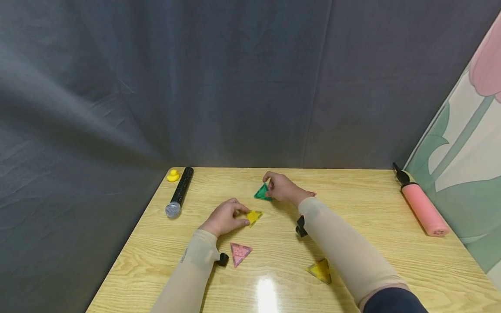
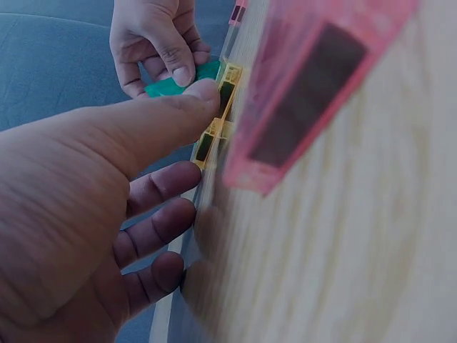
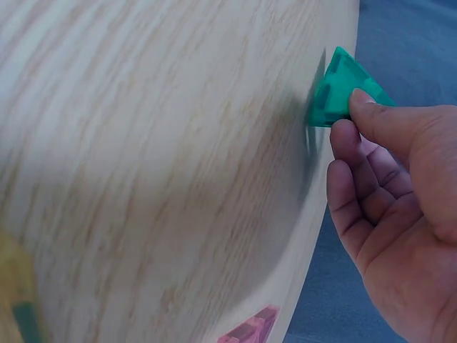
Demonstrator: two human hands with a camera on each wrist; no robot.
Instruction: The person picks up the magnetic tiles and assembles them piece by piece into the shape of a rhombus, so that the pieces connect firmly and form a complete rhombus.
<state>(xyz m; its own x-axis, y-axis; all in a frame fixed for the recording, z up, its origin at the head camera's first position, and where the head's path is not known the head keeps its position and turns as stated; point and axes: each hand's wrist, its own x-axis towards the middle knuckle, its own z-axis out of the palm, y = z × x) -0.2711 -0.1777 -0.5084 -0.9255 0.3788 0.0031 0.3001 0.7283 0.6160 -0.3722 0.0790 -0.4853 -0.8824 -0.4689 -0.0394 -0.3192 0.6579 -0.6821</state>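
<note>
My left hand (image 1: 227, 216) pinches a yellow triangular magnetic tile (image 1: 255, 216) between thumb and fingertip, low at the tabletop. The other three fingers are spread apart in the left wrist view. Farther back, my right hand (image 1: 285, 188) grips a green triangular magnetic tile (image 3: 346, 89) by one side, thumb on its face. That tile is tilted, and it casts a shadow on the wood in the right wrist view. In front of the left hand lies a pink triangular tile (image 1: 240, 253). Another pink tile (image 1: 312, 193) is mostly hidden behind the right wrist.
A second yellow tile (image 1: 322, 271) lies under the right forearm's near side. At the back left are a black microphone (image 1: 182, 191) and a yellow rubber duck (image 1: 173, 176). A pink hand pump (image 1: 424, 210) lies along the table's (image 1: 372, 226) right edge. Grey cloth (image 1: 242, 87) hangs behind.
</note>
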